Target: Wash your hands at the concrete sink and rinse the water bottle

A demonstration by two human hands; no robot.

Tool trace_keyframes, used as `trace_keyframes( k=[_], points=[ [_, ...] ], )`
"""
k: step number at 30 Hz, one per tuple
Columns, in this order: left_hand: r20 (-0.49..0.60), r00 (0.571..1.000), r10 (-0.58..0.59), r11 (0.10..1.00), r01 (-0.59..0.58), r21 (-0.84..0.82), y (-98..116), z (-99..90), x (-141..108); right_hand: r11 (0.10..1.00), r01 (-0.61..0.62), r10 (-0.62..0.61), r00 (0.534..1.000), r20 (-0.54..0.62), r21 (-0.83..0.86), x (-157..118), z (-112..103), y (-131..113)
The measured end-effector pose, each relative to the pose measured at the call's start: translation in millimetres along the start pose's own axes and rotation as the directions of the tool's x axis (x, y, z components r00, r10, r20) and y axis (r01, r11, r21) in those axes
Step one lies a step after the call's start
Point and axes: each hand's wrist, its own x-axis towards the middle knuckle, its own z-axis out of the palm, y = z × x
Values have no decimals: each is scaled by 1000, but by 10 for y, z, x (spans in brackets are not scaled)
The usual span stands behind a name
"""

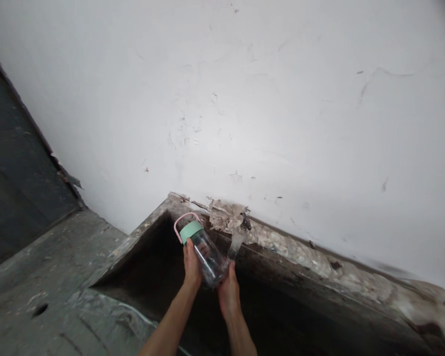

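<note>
A clear water bottle (208, 257) with a mint-green lid (191, 230) and a pink carrying loop (178, 225) is tilted over the dark trough, lid end up and to the left. My left hand (192, 262) grips it just below the lid. At the bottom end, my right hand (229, 291) is closed around the base, its fingers partly hidden behind the bottle. Close to the base hangs a tap (241, 232) with a pale, cloudy spout piece pointing down. Whether water runs from it I cannot tell.
A deep concrete trough (141, 232) with rough edges lies under my hands. Along its back, a wrapped pipe (304, 252) runs right below the white wall (222, 99). To the left are a grey ledge with a hole (40, 310) and a dark panel (18, 163).
</note>
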Motion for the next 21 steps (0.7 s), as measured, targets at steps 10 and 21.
trace_keyframes(
  k=[10, 21],
  points=[
    [243, 963, 119, 939, -188, 286, -35, -250, -176, 994, -44, 59, 987, 149, -99, -48, -221, -103],
    [426, 897, -116, 887, -100, 450, -10, -338, -203, 938, -324, 286, 926, 247, 127, -123, -416, 42]
  ],
)
